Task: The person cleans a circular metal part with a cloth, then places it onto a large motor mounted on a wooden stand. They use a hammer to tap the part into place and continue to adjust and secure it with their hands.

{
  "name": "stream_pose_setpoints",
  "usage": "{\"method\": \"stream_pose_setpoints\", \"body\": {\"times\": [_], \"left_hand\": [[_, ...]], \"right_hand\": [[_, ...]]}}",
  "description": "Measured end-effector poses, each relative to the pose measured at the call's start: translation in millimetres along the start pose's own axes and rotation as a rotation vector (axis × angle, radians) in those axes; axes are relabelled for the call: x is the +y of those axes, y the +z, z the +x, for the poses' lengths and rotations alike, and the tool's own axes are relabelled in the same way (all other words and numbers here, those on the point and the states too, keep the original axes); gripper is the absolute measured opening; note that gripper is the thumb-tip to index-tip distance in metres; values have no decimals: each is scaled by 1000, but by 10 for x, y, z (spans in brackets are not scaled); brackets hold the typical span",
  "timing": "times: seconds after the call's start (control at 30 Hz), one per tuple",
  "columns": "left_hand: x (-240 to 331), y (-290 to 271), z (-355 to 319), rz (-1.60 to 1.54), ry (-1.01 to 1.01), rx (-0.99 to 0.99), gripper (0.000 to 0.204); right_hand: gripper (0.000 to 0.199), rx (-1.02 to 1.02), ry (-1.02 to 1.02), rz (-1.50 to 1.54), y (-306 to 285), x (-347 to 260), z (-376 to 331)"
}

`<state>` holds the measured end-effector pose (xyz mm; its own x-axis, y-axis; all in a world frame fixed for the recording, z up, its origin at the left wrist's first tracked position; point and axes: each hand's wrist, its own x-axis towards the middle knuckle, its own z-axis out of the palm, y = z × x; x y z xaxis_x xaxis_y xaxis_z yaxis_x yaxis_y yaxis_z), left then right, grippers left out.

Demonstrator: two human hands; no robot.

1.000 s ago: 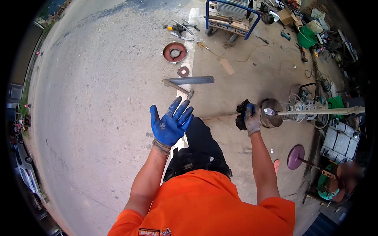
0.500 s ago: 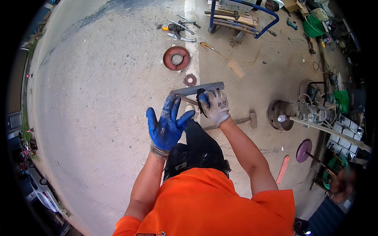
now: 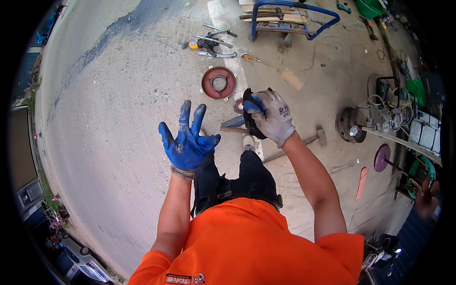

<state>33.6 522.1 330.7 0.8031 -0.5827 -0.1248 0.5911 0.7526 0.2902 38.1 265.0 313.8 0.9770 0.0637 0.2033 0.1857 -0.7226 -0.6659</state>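
Orange shirt nearest, dark trousers below it. Left hand (image 3: 189,142), blue rubber-coated glove, held up with fingers spread, holding nothing. Right hand (image 3: 270,116), grey knit glove, clenched on a black curved piece (image 3: 248,114); exact kind unclear. Just beyond the hands, grey metal bar (image 3: 233,122) and sledgehammer (image 3: 304,140) lie on the concrete floor (image 3: 118,95), which is rough, pale and stained dark far left. Farther on, round rust-red flange (image 3: 218,82), flat, with centre hole. Farthest, blue tube-frame cart (image 3: 294,14) carrying wooden planks. Right side: motor assembly (image 3: 365,121), purple disc (image 3: 381,157).
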Motion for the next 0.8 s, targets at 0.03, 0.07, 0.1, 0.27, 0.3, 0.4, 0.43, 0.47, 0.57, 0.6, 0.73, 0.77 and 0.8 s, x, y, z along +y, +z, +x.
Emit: {"method": "stream_pose_setpoints", "body": {"times": [0.03,0.07,0.1,0.27,0.3,0.4,0.43,0.47,0.57,0.6,0.73,0.77,0.8], "left_hand": [[134,-17,86,-44,-27,-43,79],[260,-17,157,-96,-60,-85,79],[382,-19,231,-118,-90,-111,80],[729,79,526,-239,-316,-3,86],[754,122,539,-294,-363,63,90],[849,34,581,-370,-433,48,90],[868,-27,596,-407,-447,25,89],[881,-90,610,-444,-458,14,88],[940,-71,650,-516,-471,-149,84],[952,-52,691,-531,-471,-230,82],[847,0,751,-541,-436,-209,80],[815,42,750,-503,-425,-175,80],[783,98,745,-465,-413,-143,81]], "right_hand": [[31,83,177,191,35,-18,39],[31,171,355,378,63,-96,47],[33,188,294,394,112,-219,93],[42,119,-123,79,493,-846,324],[41,75,-129,59,631,-916,331],[36,38,-123,-65,901,-819,334],[35,21,-116,-118,918,-799,319],[34,-1,-106,-162,921,-808,281],[34,222,218,47,805,-701,175],[34,283,303,201,770,-662,120],[37,377,254,523,486,-872,24],[38,380,259,565,450,-924,19],[39,382,264,606,416,-938,6]]}}
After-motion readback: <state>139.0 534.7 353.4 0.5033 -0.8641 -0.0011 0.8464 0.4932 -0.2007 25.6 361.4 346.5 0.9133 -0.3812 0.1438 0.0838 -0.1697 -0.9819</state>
